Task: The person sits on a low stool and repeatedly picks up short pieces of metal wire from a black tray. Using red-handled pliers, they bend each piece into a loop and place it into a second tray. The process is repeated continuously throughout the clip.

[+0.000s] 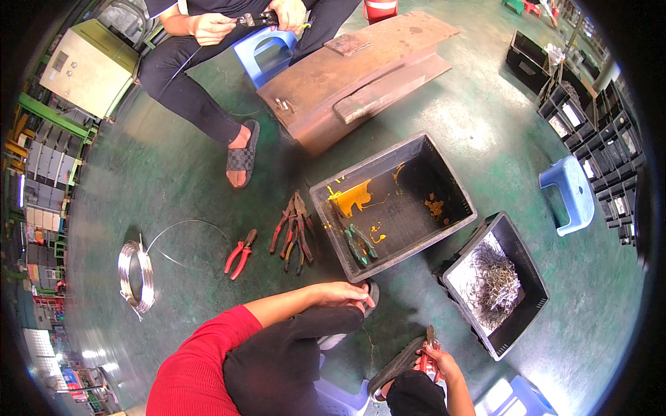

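My right hand (442, 363) is closed around the red handles of a pair of pliers (431, 337), jaws pointing up, beside my right shoe. Over my left knee, my left hand (345, 295) has its fingers curled together; anything between them is too small to make out. Just beyond it stands a black crate (395, 262) with yellow stains, and green-handled pliers (360, 244) lie inside. Left of the crate are a cluster of pliers (297, 232) and a single red-handled pair (241, 255). A second black crate (533, 305), right of my hands, holds a tangle of short metal pieces (497, 283).
A coil of silver wire (137, 277) stands at left. Ahead, a rusty steel beam (333, 83) lies near a seated co-worker, whose hands hold a black tool (257, 19) and a thin wire. A blue stool (570, 194) and stacked black crates (610, 145) are at right.
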The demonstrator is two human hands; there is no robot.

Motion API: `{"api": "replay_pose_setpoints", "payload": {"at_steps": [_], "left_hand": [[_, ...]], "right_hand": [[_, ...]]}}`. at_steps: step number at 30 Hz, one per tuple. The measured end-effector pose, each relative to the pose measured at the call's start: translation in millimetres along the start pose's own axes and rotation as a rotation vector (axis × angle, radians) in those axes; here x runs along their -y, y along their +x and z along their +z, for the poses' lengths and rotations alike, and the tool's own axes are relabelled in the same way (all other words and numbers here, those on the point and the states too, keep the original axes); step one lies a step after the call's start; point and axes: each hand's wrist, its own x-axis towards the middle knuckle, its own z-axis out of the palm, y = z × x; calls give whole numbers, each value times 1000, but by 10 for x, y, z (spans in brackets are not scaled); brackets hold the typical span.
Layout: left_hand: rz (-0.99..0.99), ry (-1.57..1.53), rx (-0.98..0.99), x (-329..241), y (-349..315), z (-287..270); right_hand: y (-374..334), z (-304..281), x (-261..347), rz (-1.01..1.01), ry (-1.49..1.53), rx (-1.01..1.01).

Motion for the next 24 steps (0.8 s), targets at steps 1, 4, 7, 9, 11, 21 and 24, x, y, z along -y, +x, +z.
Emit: {"api": "replay_pose_setpoints", "payload": {"at_steps": [1,4,7,9,11,21,24], "left_hand": [[-1,-1,2,-6,-2,4],[-10,-30,-39,-29,-20,39],[-16,-47,-54,-60,-41,75],[-16,-50,-48,-71,-48,87],[-22,-68,-38,-70,-45,86],[5,-40,17,24,3,-27],[17,-51,17,37,-3,-32]], "right_hand": [[0,1,0,2,-2,1],[-4,9,-2,-16,17,1],[-5,14,0,-9,12,0],[-6,18,1,-7,13,-1],[-10,26,3,-21,10,-1],[-48,68,29,-43,-6,-19],[-22,36,15,-26,5,-9]]}}
